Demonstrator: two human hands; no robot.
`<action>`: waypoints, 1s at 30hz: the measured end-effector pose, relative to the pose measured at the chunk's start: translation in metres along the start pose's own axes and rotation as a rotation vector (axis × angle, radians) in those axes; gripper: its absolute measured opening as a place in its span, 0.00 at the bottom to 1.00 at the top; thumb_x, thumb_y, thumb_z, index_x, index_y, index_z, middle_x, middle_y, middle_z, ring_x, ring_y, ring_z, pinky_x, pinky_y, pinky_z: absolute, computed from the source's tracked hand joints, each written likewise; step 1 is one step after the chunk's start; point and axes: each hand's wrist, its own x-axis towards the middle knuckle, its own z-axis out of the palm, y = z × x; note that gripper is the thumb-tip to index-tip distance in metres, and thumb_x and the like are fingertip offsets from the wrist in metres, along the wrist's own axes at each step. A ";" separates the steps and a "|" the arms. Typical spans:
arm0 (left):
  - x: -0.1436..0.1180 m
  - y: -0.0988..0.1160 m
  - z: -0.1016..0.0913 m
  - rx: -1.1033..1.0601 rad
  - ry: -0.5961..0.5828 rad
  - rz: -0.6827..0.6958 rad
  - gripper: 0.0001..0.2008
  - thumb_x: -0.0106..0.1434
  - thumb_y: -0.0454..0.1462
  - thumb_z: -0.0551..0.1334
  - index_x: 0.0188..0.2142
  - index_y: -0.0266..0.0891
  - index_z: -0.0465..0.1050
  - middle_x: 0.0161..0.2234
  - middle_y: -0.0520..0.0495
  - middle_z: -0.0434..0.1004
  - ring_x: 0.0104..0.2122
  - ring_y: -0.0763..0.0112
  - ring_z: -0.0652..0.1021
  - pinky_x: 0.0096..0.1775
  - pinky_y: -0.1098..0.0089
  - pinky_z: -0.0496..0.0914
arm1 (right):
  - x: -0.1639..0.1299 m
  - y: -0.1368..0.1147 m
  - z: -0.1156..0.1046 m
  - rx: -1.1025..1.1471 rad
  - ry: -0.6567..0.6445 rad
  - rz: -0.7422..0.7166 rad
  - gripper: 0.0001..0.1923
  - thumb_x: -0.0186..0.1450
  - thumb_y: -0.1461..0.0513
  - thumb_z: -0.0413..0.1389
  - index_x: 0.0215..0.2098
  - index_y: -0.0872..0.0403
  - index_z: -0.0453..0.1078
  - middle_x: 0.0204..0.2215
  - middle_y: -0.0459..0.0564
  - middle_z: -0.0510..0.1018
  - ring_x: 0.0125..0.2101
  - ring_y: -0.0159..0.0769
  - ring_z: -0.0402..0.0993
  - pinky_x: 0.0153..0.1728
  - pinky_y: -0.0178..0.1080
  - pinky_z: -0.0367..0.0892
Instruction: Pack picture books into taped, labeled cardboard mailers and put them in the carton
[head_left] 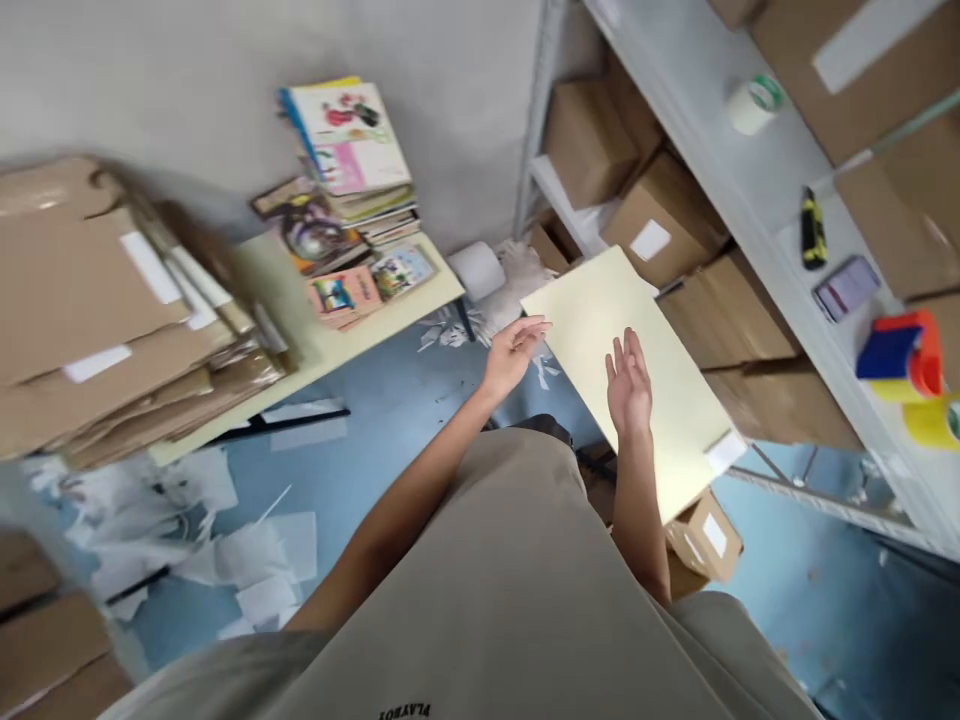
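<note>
Looking down, left to right:
Flattened cartons [112,310]: a thick brown stack, several with white labels, at the left end of the pale table [330,345], overhanging its near edge.
Floor [375,420]: blue, with white paper scraps [240,560] strewn below the table's near edge.
Books [349,190]: a pile of colourful covers at the table's far right corner, against the grey wall.
Left hand [514,350]: open, palm up, fingers loosely spread, fingertips at the left edge of the cream board [637,380] (contact cannot be told through the blur).
Cream board: a flat pale-yellow sheet, tilted, in front of the shelf unit's lower boxes, a white label at its near right corner.
Right hand [628,385]: open, fingers extended and slightly apart, lying over the middle of the board; not closed on it.
Cardboard boxes [660,220]: sealed, packed on the lower shelves behind the board.
Shelf [780,190]: grey, carrying a tape roll [754,103], a yellow-black cutter [812,230], a phone [847,287] and a red-and-blue tape dispenser [904,355] toward its right end.
</note>
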 end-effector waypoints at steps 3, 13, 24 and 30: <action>-0.003 0.004 -0.060 -0.037 0.211 -0.001 0.23 0.76 0.54 0.69 0.60 0.42 0.84 0.60 0.36 0.92 0.56 0.51 0.90 0.65 0.48 0.82 | 0.027 0.007 0.069 0.010 -0.179 0.071 0.33 0.76 0.42 0.64 0.77 0.33 0.76 0.89 0.42 0.58 0.88 0.49 0.54 0.88 0.62 0.51; -0.009 0.005 -0.188 -0.206 0.756 -0.064 0.25 0.67 0.52 0.77 0.56 0.40 0.86 0.60 0.33 0.92 0.54 0.52 0.90 0.59 0.54 0.83 | 0.128 0.054 0.256 -0.120 -0.659 0.311 0.41 0.68 0.37 0.72 0.75 0.37 0.79 0.86 0.46 0.65 0.88 0.49 0.55 0.86 0.54 0.55; 0.065 -0.026 -0.266 0.200 0.830 -0.468 0.20 0.68 0.39 0.72 0.57 0.35 0.87 0.63 0.29 0.89 0.62 0.41 0.88 0.69 0.45 0.79 | 0.187 0.127 0.401 -0.502 -0.897 0.635 0.09 0.79 0.53 0.66 0.47 0.50 0.82 0.52 0.54 0.94 0.49 0.40 0.90 0.62 0.44 0.79; 0.093 -0.039 -0.274 0.241 0.753 -0.508 0.22 0.70 0.42 0.70 0.61 0.35 0.85 0.66 0.28 0.87 0.66 0.40 0.86 0.68 0.46 0.80 | 0.208 0.143 0.408 -0.537 -0.837 0.758 0.09 0.81 0.56 0.65 0.44 0.50 0.81 0.46 0.53 0.94 0.44 0.37 0.90 0.56 0.39 0.80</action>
